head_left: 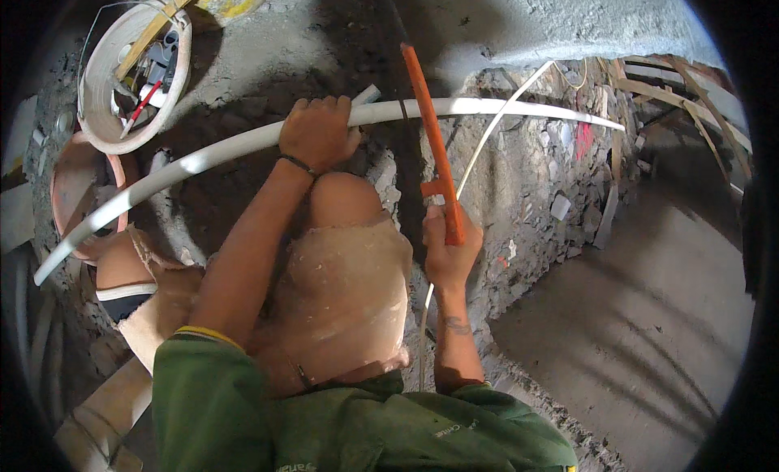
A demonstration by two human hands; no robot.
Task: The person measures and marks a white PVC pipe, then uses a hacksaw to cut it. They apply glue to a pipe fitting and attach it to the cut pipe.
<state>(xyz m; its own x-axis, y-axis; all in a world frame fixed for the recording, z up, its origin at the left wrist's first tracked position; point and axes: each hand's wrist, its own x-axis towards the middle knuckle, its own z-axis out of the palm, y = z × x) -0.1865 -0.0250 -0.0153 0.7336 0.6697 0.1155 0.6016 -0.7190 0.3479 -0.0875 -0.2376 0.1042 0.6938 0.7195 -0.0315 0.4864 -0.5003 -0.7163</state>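
Observation:
A long white plastic pipe (235, 141) stretches across in front of me, from the lower left to the far right. My left hand (319, 133) is closed around it near the middle, above my bent knee. An orange hacksaw (428, 123) crosses the pipe just to the right of that hand. My right hand (451, 249) is wrapped around the saw's handle, below the pipe. A thin dark line lies on the pipe beside the saw frame; whether the blade touches there, I cannot tell. A thin white tube (491, 131) crosses the pipe farther right.
A tool bucket (185, 58) with a wooden stick and a red-handled item stands at the upper left. Below it is a reddish bucket (58, 192). Rubble (560, 206) covers the ground, with a grey floor (625, 285) at right and wooden strips (690, 103) beyond.

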